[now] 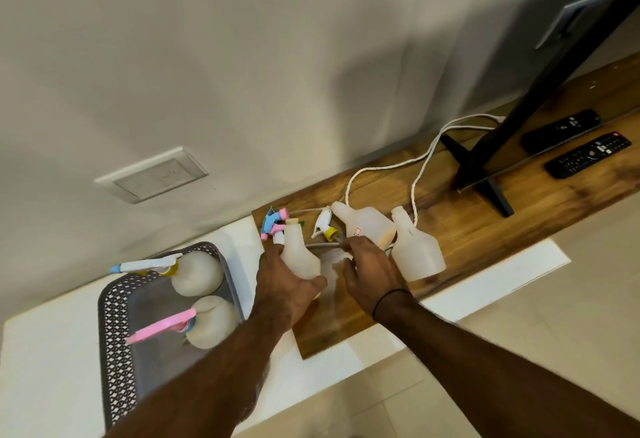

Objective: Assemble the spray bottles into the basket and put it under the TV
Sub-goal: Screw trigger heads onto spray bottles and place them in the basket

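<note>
Forearms reach in from the near edge toward the wooden surface (485, 230). At left, the grey basket (114, 333) holds two capped bottles, far one (197, 273) and near one (211, 321). Under the TV (554, 84) sit two remotes (585, 153). Left hand (287, 285) wraps an uncapped bottle (299, 250); right hand (372, 268), its grip curled, seems to pinch a thin tube (322, 245). Two more bottles (415, 250) and loose spray heads (275, 224) lie just beyond.

Both forearms extended forward. Left hand (284, 285) wrapped around a bottle (298, 254); right hand (372, 269) beside it, fingers curled downward, grip not discernible, dark band at its wrist.
</note>
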